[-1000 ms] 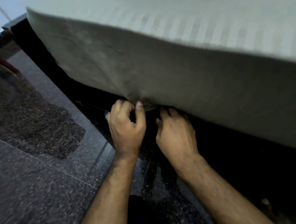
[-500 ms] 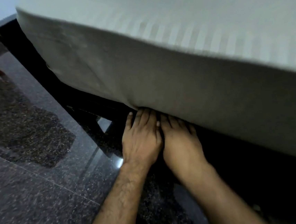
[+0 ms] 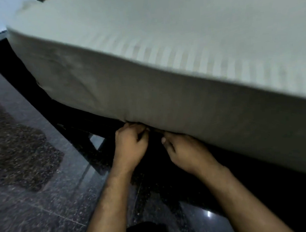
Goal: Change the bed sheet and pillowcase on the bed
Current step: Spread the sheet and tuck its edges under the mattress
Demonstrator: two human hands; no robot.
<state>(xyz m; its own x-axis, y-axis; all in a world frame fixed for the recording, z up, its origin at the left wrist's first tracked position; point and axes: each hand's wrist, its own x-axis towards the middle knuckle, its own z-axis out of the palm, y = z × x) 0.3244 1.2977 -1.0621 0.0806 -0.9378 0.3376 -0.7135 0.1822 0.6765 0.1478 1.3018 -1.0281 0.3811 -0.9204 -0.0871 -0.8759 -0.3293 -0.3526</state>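
Two hands are all we have at work here, both low at the bottom edge of the mattress side. Our left hand point(image 3: 131, 146) is curled, its fingers bunched against the lower hem of the bed sheet point(image 3: 160, 46); it seems to pinch the cloth there, though the fingertips are lost in shadow. Our right hand point(image 3: 186, 152) lies just beside it, fingers bent and reaching up under the same hem, thumb showing at the near side; whether it truly grips the cloth we cannot tell.

We see the sheet as pale, whitish-grey, with faint woven stripes running across the top toward the edge (the picture is blurred, so the stripes show best near the fold). It is stretched smooth over the top of the mattress and hangs down the near side, with a few slanting creases close to the far left corner. Its lower edge meets the dark bed frame point(image 3: 33, 86), which runs along under the mattress to that corner.

Below us lies a dark, speckled, glossy floor point(image 3: 36, 211). We can read no brand, label or writing anywhere.
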